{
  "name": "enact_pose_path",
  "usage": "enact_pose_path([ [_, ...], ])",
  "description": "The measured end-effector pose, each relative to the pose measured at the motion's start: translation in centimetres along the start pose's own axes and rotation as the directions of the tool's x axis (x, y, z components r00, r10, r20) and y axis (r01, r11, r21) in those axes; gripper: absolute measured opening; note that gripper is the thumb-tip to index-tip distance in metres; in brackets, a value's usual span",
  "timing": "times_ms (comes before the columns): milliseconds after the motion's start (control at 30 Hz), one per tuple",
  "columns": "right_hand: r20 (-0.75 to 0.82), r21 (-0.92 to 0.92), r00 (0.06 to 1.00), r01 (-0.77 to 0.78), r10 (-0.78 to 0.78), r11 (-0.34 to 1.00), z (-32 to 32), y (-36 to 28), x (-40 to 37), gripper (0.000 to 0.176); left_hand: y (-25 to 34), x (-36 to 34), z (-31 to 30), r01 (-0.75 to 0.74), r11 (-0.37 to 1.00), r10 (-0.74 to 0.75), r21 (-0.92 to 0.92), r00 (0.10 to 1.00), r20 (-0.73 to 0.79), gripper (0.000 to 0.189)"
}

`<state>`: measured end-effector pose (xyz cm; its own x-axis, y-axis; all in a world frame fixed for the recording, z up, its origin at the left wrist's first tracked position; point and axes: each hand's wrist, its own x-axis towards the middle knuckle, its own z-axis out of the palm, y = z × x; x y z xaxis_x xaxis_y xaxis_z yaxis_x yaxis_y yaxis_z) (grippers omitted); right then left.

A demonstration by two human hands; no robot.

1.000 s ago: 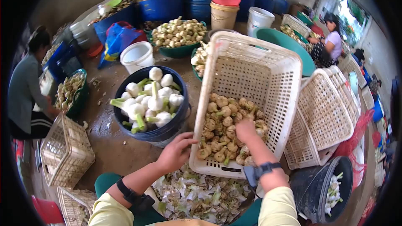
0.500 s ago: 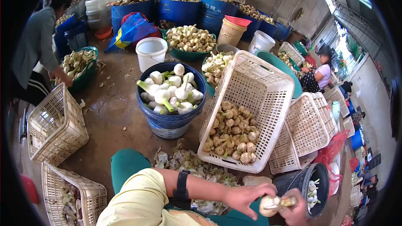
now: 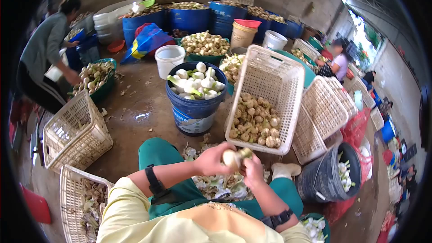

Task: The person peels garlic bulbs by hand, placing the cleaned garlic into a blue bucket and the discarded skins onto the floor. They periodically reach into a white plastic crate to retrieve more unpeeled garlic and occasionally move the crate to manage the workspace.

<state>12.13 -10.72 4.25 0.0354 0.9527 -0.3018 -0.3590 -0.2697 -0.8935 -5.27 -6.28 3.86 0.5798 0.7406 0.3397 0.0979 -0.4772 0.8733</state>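
Note:
A garlic bulb [image 3: 231, 159] with a short stem is held between my two hands, over the space between my knees. My left hand [image 3: 212, 159] closes around the bulb end from the left. On the other side, my right hand [image 3: 253, 170] has its fingers pressed together at the stem. Below lies a heap of peeled garlic skins [image 3: 225, 186] on the floor. Beyond my hands, a white crate [image 3: 288, 108] leans with unpeeled garlic bulbs [image 3: 254, 121] gathered in its lower end. A blue bucket [image 3: 193, 112] stands full of peeled white garlic [image 3: 200, 81].
At right a dark bucket [image 3: 315, 177] holds garlic stems or cloves, beside stacked crates [image 3: 326, 108] and red netting [image 3: 357, 130]. Crates [image 3: 78, 130] stand at left, one with skins. One person [image 3: 47, 49] bends over a green basin [image 3: 108, 81]; another [image 3: 338, 63] sits farther right. Blue barrels [image 3: 189, 20] line the wall.
My hands have moved left and inward with the garlic bulb, in front of my body. The view has shifted, showing both forearms. The person at left has straightened a little.

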Motion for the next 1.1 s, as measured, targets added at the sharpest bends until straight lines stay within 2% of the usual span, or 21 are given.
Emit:
enact_pose_path([
  [33, 0.099, 0.05, 0.992, -0.089, 0.084, 0.995, -0.8, 0.6, 0.3, 0.021, 0.1, -0.4, 0.2, 0.334, 0.881, -0.331, -0.336, 0.941, 0.066, 0.05],
  [67, 0.142, 0.136, 0.988, -0.079, 0.06, 0.988, -1.5, 1.5, 0.1, 0.022, 0.2, -0.4, 0.0, 0.41, 0.753, -0.409, -0.514, 0.904, 0.122, 0.049],
  [167, 0.165, 0.286, 0.986, -0.042, -0.006, 0.957, -0.8, 0.6, -0.4, 0.024, 0.3, -0.9, 0.3, 0.074, 0.971, -0.068, -0.229, 0.997, 0.033, 0.047],
  [233, 0.134, 0.239, 0.991, -0.031, -0.001, 0.97, -1.7, 1.5, 0.1, 0.025, 0.7, -0.4, 0.9, 0.122, 0.946, -0.103, -0.299, 0.992, 0.08, 0.046],
  [267, 0.162, 0.338, 0.983, 0.029, -0.088, 0.941, -2.0, 2.0, 0.6, 0.02, 0.8, -0.1, 1.2, 0.168, 0.914, -0.14, -0.37, 0.985, 0.099, 0.046],
  [300, 0.209, 0.325, 0.964, 0.091, -0.165, 0.941, -2.3, 1.8, 0.9, 0.013, 0.3, 0.4, 1.2, 0.272, 0.852, -0.239, -0.448, 0.962, 0.129, 0.043],
  [367, 0.081, -0.094, 0.958, 0.283, -0.276, 0.955, -2.7, 1.8, 0.6, 0.013, -0.1, 1.0, 1.2, 0.47, 0.434, -0.431, -0.768, 0.857, 0.281, 0.042],
  [400, 0.076, -0.084, 0.956, 0.289, -0.283, 0.954, -3.3, 1.5, 0.9, 0.013, -0.8, 1.9, 0.3, 0.601, 0.28, -0.236, -0.749, 0.799, 0.553, 0.057],
  [433, 0.137, -0.529, 0.845, 0.504, -0.517, 0.683, -4.3, 1.1, 1.1, 0.016, -1.1, 2.0, 0.7, 0.607, 0.284, -0.238, -0.742, 0.795, 0.558, 0.057],
  [467, 0.301, -0.816, 0.695, 0.542, -0.653, 0.2, -5.0, 1.0, 1.2, 0.018, -1.4, 1.8, 1.5, 0.561, 0.375, -0.341, -0.738, 0.823, 0.453, 0.064],
  [500, 0.291, -0.816, 0.697, 0.538, -0.655, 0.21, -5.1, 1.3, 1.2, 0.018, -0.8, 1.8, 2.5, 0.523, 0.464, -0.429, -0.716, 0.839, 0.334, 0.071],
  [533, 0.194, -0.746, 0.786, 0.506, -0.587, 0.432, -5.1, 1.6, 1.2, 0.02, -1.3, 1.6, 3.5, 0.423, 0.698, -0.397, -0.578, 0.9, 0.181, 0.078],
  [567, 0.115, -0.638, 0.864, 0.442, -0.49, 0.631, -5.1, 1.9, 1.3, 0.022, -1.7, 1.5, 4.0, 0.253, 0.869, -0.204, -0.426, 0.966, 0.158, 0.066],
  [633, 0.151, -0.615, 0.887, 0.43, -0.436, 0.661, -4.6, 1.2, 0.4, 0.023, -3.9, 1.5, 5.8, 0.2, 0.938, -0.186, -0.282, 0.98, 0.074, 0.052],
  [700, 0.241, -0.217, 0.952, 0.242, -0.189, 0.946, -4.7, 1.4, 0.5, 0.024, -4.8, 1.6, 6.5, 0.278, 0.912, -0.287, -0.302, 0.958, 0.014, 0.044],
  [767, 0.207, -0.262, 0.953, 0.273, -0.223, 0.926, -5.4, 0.5, 0.7, 0.025, -4.7, 1.8, 6.4, 0.347, 0.88, -0.381, -0.324, 0.923, -0.046, 0.038],
  [833, 0.171, -0.594, 0.901, 0.417, -0.398, 0.688, -7.9, 0.8, 2.5, 0.021, -2.5, 2.5, 5.3, 0.357, 0.741, -0.403, -0.569, 0.914, 0.048, 0.031],
  [867, 0.156, -0.697, 0.869, 0.434, -0.47, 0.571, -9.1, 0.8, 2.8, 0.021, -2.5, 2.8, 4.8, 0.267, 0.691, -0.263, -0.672, 0.959, 0.11, 0.03],
  [967, 0.182, -0.849, 0.934, 0.307, -0.308, 0.43, -12.6, 2.2, 4.4, 0.028, -2.0, 3.8, 3.1, 0.276, 0.776, -0.137, -0.568, 0.951, 0.276, 0.056],
  [1067, 0.201, -0.912, 0.96, 0.257, -0.196, 0.319, -15.4, 6.2, 6.7, 0.031, -2.4, 4.4, 3.5, 0.33, 0.702, -0.228, -0.631, 0.943, 0.24, 0.073],
  [1100, 0.205, -0.945, 0.978, 0.205, -0.027, 0.253, -15.0, 5.4, 6.4, 0.038, -2.5, 4.6, 3.6, 0.309, 0.715, -0.239, -0.627, 0.951, 0.196, 0.07],
])
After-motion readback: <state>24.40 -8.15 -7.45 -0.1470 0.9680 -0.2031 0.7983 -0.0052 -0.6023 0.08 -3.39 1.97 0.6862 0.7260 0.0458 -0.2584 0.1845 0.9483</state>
